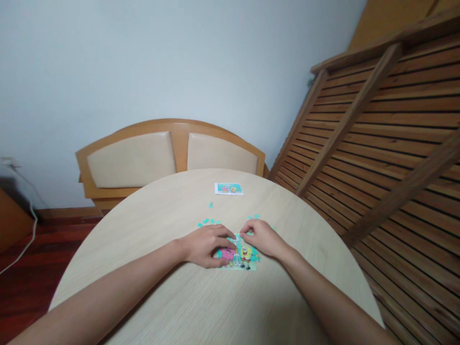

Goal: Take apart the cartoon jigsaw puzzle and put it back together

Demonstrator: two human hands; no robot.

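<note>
A partly assembled jigsaw puzzle [246, 256] with a yellow square cartoon figure and a pink one lies flat on the round table. My left hand [210, 244] rests over its left side, fingers spread and bent, fingertips on the pieces. At the puzzle's top edge, my right hand [264, 237] has thumb and forefinger pinched together; whatever is between them is too small to make out. Several loose turquoise puzzle pieces [206, 221] lie beyond my left hand. A few more loose pieces [256, 216] sit just past my right hand.
The pale round table [172, 306] fills the foreground. A reference picture card [230, 189] lies near its far edge, with a loose piece [211, 204] in front. Behind stands a cream-padded wooden headboard [132, 160]; a slatted wooden frame [377, 134] leans at the right.
</note>
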